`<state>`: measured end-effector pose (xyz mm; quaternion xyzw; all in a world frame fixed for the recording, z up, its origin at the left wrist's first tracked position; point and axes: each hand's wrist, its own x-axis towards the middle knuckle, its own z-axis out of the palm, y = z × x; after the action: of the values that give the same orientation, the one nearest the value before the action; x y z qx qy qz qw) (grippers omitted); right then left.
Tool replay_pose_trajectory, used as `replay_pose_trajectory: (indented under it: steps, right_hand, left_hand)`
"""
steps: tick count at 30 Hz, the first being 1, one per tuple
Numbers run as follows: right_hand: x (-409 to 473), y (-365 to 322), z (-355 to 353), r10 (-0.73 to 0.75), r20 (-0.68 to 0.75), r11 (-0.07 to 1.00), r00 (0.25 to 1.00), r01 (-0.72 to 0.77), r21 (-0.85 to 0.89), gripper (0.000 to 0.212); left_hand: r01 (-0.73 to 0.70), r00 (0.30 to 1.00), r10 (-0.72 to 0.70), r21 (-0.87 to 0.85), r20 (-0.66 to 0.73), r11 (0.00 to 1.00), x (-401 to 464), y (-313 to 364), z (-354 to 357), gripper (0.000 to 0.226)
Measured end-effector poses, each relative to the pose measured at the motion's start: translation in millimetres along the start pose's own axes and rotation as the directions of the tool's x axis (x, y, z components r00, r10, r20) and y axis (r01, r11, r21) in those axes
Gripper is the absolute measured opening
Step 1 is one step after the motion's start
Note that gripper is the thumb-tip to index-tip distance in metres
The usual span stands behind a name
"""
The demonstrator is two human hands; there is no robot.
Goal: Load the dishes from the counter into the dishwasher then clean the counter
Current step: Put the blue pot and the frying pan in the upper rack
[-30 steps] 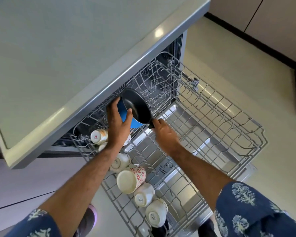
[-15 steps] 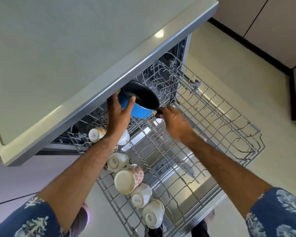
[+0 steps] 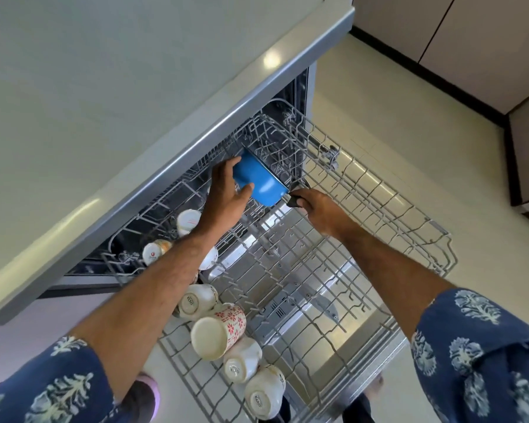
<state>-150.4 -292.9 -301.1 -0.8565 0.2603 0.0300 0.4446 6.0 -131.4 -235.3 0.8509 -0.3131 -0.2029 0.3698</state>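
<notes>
A blue saucepan (image 3: 261,183) with a black handle lies tilted over the far end of the pulled-out upper rack (image 3: 364,227), its mouth turned away from me and downward. My left hand (image 3: 226,193) holds its blue body, fingers over the base and thumb on the side. My right hand (image 3: 321,209) grips the black handle (image 3: 293,200). Several white cups (image 3: 197,300) and a red-flowered mug (image 3: 219,329) lie along the rack's left side.
The grey counter (image 3: 104,96) overhangs the open dishwasher, its edge just above the saucepan. Beneath the rack shows the steel dishwasher door (image 3: 345,337). Pale floor (image 3: 409,141) and cabinets lie to the right.
The saucepan has been turned over from mouth-up to mouth-down and moved right, deeper over the rack's far end. Both hands followed it; the view shifted left.
</notes>
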Motion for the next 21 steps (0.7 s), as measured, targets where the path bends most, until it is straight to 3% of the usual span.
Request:
replay_pose_trajectory:
  steps: [5, 9, 13, 16, 21]
  right_hand:
    - [2.2, -3.3, 2.2, 0.002, -0.028, 1.0, 1.0, -0.002, 0.011, 0.03]
    - [8.1, -5.7, -9.6, 0.052, 0.085, 0.999, 0.995, -0.052, -0.007, 0.033]
    - [6.3, 1.6, -13.9, 0.043, 0.017, 0.998, 0.999, -0.042, -0.051, 0.028]
    - [-0.2, 9.9, -6.1, 0.01, 0.052, 0.996, 0.999, -0.006, -0.084, 0.029]
    - [-5.9, 11.7, 7.5, -0.028, -0.109, 0.95, 0.994, -0.008, -0.312, 0.036]
  left_hand:
    - [-0.029, 0.999, 0.031, 0.044, -0.039, 0.999, 0.8, 0.5, 8.2, 0.066]
    - [-0.032, 0.998, 0.035, 0.054, -0.05, 0.998, 1.4, 1.3, 14.0, 0.068]
    - [-0.051, 0.996, 0.056, 0.066, -0.073, 0.997, 1.1, -1.7, 15.0, 0.069]
    - [-0.07, 0.994, 0.075, 0.066, -0.084, 0.995, 0.0, -5.5, 15.2, 0.069]
    - [-0.081, 0.993, 0.086, 0.072, -0.08, 0.994, -1.6, -9.7, 15.6, 0.071]
